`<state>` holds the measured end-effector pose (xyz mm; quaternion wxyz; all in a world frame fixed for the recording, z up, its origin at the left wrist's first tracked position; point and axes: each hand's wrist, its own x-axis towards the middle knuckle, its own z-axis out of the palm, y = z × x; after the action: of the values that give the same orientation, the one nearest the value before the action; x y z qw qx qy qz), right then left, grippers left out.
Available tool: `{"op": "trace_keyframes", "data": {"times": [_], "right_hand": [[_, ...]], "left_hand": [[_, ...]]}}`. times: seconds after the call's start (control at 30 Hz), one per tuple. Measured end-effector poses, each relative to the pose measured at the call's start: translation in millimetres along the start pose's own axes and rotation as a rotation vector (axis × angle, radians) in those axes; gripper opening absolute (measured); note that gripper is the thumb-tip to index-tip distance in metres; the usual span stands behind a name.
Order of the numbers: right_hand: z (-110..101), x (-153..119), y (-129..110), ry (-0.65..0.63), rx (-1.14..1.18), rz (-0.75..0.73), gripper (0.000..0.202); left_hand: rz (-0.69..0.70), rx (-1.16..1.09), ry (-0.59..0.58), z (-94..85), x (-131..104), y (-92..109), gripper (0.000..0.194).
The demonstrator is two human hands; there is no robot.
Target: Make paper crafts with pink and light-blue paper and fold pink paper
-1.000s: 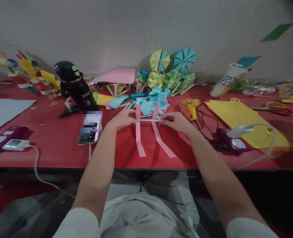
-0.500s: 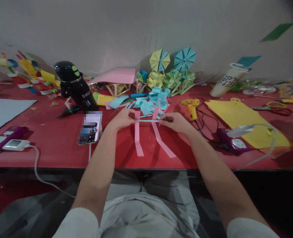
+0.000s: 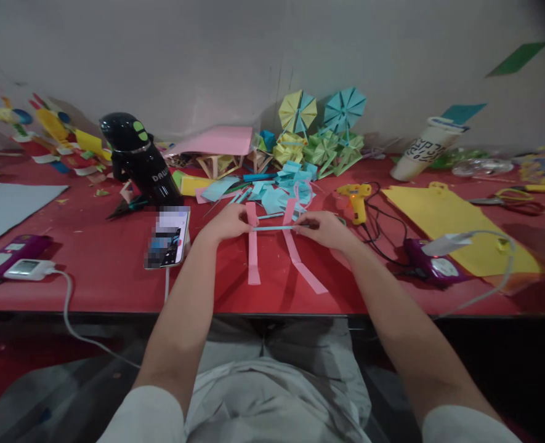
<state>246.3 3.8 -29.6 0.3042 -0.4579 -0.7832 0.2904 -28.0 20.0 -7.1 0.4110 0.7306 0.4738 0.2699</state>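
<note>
My left hand (image 3: 232,222) pinches the left end of a thin light-blue paper stick (image 3: 273,228), and my right hand (image 3: 319,227) pinches its right end. The stick lies crosswise over two folded pink paper strips. The left pink strip (image 3: 253,261) runs beneath my left fingertips toward the table's front. The right pink strip (image 3: 305,274) slants out to the right below my right fingers. Just behind is a second blue stick (image 3: 270,216). Light-blue paper pieces (image 3: 276,198) lie heaped beyond my hands, and a looped pink strip (image 3: 303,192) stands by my right hand.
A yellow glue gun (image 3: 357,202) with a black cord rests to the right. To the left are a phone (image 3: 168,239) and a black bottle (image 3: 140,160). Folded-paper umbrellas (image 3: 345,111) stand at the back. Yellow sheets (image 3: 452,231), scissors (image 3: 503,200) and a paper cup (image 3: 427,151) lie farther right.
The left pink strip has shifted slightly left, and its lower end now hangs straighter. The left end of the blue stick has dropped a little. Both hands keep their pinch.
</note>
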Motion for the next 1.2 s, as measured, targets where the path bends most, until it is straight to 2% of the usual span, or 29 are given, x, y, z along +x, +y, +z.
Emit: {"op": "trace_keyframes", "data": {"times": [0.3,0.4,0.67,0.83,1.0,1.2], "right_hand": [[0.8,0.3,-2.1,0.056,-0.121,-0.096,0.016],[0.6,1.2,1.2,0.067,-0.128,-0.079,0.017],[-0.3,-0.6,6.5,0.046,-0.02,0.007,0.016],[5.9,-0.5,5.9,0.018,0.11,0.03,0.018],[8.0,-0.1,6.1,0.012,0.124,0.011,0.018],[7.5,-0.2,6.3,0.017,0.099,-0.018,0.018]], "left_hand": [[-0.062,0.123,0.014,0.7,0.7,-1.9,0.012],[-0.086,0.153,0.016,0.7,0.4,-2.2,0.012],[-0.124,0.214,0.053,-6.0,-7.0,8.2,0.013],[-0.109,0.237,0.082,-10.7,-7.6,1.0,0.013],[-0.102,0.238,0.079,-11.5,-6.3,-4.4,0.008],[-0.097,0.251,0.047,-16.0,-4.8,1.1,0.007]]}}
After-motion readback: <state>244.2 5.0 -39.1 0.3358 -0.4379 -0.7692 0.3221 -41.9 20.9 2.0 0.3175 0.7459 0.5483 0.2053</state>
